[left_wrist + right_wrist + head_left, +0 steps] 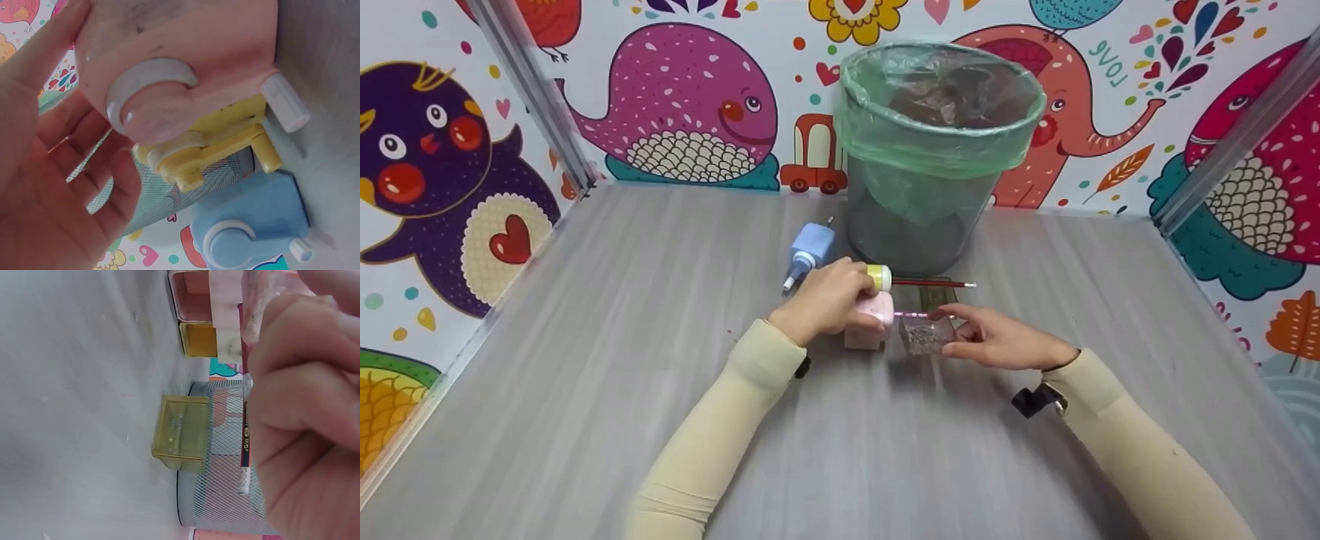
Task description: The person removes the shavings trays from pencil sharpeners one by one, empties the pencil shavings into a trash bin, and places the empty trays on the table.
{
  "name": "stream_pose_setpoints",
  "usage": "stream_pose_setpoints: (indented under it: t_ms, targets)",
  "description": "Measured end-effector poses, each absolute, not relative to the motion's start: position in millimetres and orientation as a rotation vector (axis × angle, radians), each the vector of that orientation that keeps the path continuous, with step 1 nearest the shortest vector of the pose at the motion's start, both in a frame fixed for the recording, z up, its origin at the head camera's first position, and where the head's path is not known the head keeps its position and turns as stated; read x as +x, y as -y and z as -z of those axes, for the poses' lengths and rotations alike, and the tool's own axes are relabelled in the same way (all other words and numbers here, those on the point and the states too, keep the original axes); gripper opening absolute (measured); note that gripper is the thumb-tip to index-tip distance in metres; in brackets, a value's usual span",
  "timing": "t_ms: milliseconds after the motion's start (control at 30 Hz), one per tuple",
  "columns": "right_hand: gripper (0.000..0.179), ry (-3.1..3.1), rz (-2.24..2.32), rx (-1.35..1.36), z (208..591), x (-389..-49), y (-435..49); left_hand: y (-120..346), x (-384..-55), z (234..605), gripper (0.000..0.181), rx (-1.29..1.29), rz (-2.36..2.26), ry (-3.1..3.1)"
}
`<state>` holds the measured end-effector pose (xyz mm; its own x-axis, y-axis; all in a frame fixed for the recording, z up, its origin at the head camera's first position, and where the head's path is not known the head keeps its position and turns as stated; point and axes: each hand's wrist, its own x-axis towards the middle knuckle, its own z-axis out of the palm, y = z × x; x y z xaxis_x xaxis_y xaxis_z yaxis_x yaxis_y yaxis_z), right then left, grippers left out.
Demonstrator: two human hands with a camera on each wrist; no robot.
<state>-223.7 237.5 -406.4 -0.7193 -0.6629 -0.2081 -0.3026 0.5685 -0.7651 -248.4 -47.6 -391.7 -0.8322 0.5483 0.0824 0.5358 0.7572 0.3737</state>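
My left hand [826, 300] grips the top of a pink crank pencil sharpener [185, 34], its thumb on the near side. Behind it stands a yellow crank sharpener [233, 126], partly hidden by the pink one. A pencil sticks out of each toward the right: a red one [934, 283] from the yellow, a pink patterned one [911, 314] from the pink. My right hand [1001, 337] pinches a clear pinkish drawer [922, 336] with grey shavings in it, just right of the pink sharpener. In the right wrist view the pink sharpener's drawer slot [192, 295] is bare.
A clear yellow drawer [183, 430] sits on the table beside the mesh bin [915, 217], which has a green liner bag [941, 154]. The blue crank sharpener [813, 244] stands at the back left of my left hand. Printed panels enclose the grey table [585, 337].
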Motion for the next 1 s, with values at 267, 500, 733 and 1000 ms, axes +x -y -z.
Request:
stream_pose_setpoints:
  t_ms: [267, 500, 733, 1000]
  targets:
    - [0.061, -2.324, 1.123, -0.679, 403.3, -229.1, -239.3, 48.0, -248.8, 390.1, 0.049, 0.886, -0.604, -2.919]
    - [0.066, -2.410, 1.255, -0.577, 401.3, -234.9, -237.3, 46.8, -248.0, 390.9, 0.048, 0.883, -0.596, -2.913]
    - [0.062, -2.495, 1.457, -0.481, 390.2, -240.8, -231.1, 46.9, -247.3, 391.2, 0.048, 0.890, -0.606, -2.912]
    - [0.063, -2.579, 1.517, -0.458, 382.5, -244.2, -228.5, 46.6, -248.0, 392.0, 0.050, 0.871, -0.607, -2.906]
